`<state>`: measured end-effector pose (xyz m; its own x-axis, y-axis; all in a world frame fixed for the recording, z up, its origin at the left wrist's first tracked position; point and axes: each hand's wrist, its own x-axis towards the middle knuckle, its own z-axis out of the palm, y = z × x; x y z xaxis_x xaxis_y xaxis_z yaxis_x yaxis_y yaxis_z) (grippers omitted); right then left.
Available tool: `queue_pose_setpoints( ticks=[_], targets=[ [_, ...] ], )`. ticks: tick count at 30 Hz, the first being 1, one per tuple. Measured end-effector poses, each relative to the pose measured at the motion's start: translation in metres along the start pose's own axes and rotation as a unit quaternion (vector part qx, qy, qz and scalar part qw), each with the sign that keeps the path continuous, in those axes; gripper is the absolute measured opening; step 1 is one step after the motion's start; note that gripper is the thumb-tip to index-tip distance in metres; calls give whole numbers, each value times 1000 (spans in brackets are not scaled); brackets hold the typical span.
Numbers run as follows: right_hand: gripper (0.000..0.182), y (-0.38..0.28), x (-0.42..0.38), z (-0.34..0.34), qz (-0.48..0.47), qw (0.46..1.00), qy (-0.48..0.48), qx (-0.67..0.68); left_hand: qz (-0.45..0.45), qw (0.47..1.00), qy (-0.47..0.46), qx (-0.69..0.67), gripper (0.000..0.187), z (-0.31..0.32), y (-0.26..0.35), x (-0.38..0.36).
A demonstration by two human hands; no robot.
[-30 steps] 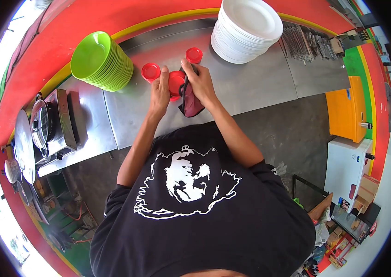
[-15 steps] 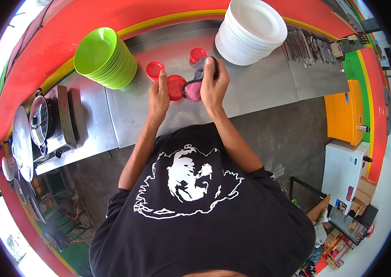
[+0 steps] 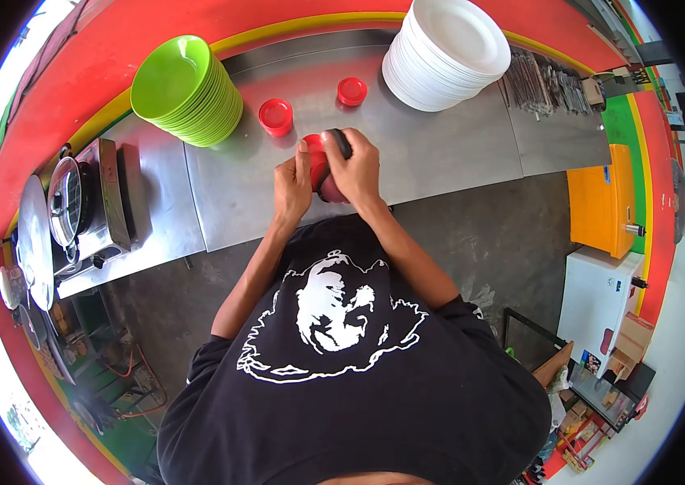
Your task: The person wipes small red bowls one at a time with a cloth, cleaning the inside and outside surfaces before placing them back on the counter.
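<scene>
My left hand (image 3: 294, 183) is closed around the left side of a red round container (image 3: 315, 149), its thumb up along the rim. My right hand (image 3: 353, 169) grips a dark and pinkish cloth (image 3: 332, 191), which is pressed against the container's right side. Part of the container is hidden by my fingers and the cloth. Beyond my hands, a red lidded tub (image 3: 275, 115) stands on the steel counter (image 3: 431, 158), and a smaller red tub (image 3: 351, 90) is farther right.
Green bowls (image 3: 189, 97) stand in a tall stack at the back left. White plates (image 3: 447, 61) are stacked at the back right, beside bundled cutlery (image 3: 544, 85). A stove with a lidded pan (image 3: 72, 206) sits on the left. The counter's front edge runs before me.
Both hands have come down toward my body with the red container and cloth. My right hand has lowered the cloth, now against the container's side. The other red tubs stay on the counter.
</scene>
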<state>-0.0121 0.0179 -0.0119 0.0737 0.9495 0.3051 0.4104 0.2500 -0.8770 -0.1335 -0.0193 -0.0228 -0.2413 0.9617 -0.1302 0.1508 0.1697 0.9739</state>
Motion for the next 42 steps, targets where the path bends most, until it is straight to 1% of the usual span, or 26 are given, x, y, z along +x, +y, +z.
queue_pose_setpoints(
  ticks=[1, 2, 3, 4, 5, 6, 7, 9, 10, 11, 13, 16, 19, 22, 24, 25, 28, 31, 34, 37, 42],
  targets=[
    [31, 5, -1, -3, 62, 998, -19, 25, -6, 1000, 16, -23, 62, -1, 8, -3],
    [33, 10, -1, -7, 124, 990, -39, 50, 6, 1000, 18, -12, 59, -4, 6, -1],
    [35, 15, -3, -10, 202, 968, -85, 120, 18, 1000, 20, -2, 57, -8, 1, 1],
    [36, 20, -5, -13, 278, 933, -131, 188, 29, 999, 22, 7, 54, -11, -4, 3],
    [38, 25, -7, -16, 351, 885, -174, 252, 80, 996, 5, 32, 48, -15, -12, 3],
    [41, 29, -8, -17, 418, 826, -215, 312, 130, 990, -12, 57, 43, -17, -17, 4],
    [43, 31, -10, -17, 429, 815, -206, 329, 180, 980, -28, 82, 38, -19, -21, 5],
    [41, 36, -11, -18, 402, 841, -217, 289, 263, 953, -87, 120, 22, -23, -25, 7],
    [40, 38, -11, -18, 389, 852, -223, 270, 303, 936, -117, 139, 20, -26, -24, 7],
    [38, 40, -11, -15, 372, 859, -219, 273, 272, 948, -116, 116, 21, -26, -28, 7],
    [35, 46, -11, -12, 340, 874, -208, 279, 211, 968, -116, 68, 30, -21, -33, 6],
    [31, 65, -10, -3, 294, 914, -198, 198, 272, 948, -37, 162, 49, -17, -32, 11],
    [31, 78, -5, 6, 240, 945, -191, 116, 219, 969, -61, 102, 63, -15, -49, 23],
    [34, 87, -3, 15, 203, 962, -178, 38, 200, 972, -74, 97, 70, -14, -62, 33],
    [35, 90, -3, 21, 181, 972, -152, 11, 211, 968, -74, 117, 71, -14, -67, 39],
    [35, 91, -2, 24, 170, 976, -139, -1, 216, 965, -74, 128, 72, -14, -69, 42],
    [36, 92, 0, 27, 180, 974, -135, -28, 240, 959, -61, 137, 73, -10, -80, 48],
    [36, 98, -2, 33, 172, 976, -119, -54, 211, 964, -68, 146, 73, -10, -87, 50],
    [37, 99, -2, 34, 194, 969, -134, -72, 227, 959, -72, 150, 71, -11, -89, 51],
    [36, 100, -1, 33, 204, 966, -139, -83, 233, 959, -77, 138, 74, -11, -93, 52],
    [39, 107, 0, 27, 211, 964, -150, -54, 230, 958, -77, 152, 72, -8, -93, 52]
  ],
)
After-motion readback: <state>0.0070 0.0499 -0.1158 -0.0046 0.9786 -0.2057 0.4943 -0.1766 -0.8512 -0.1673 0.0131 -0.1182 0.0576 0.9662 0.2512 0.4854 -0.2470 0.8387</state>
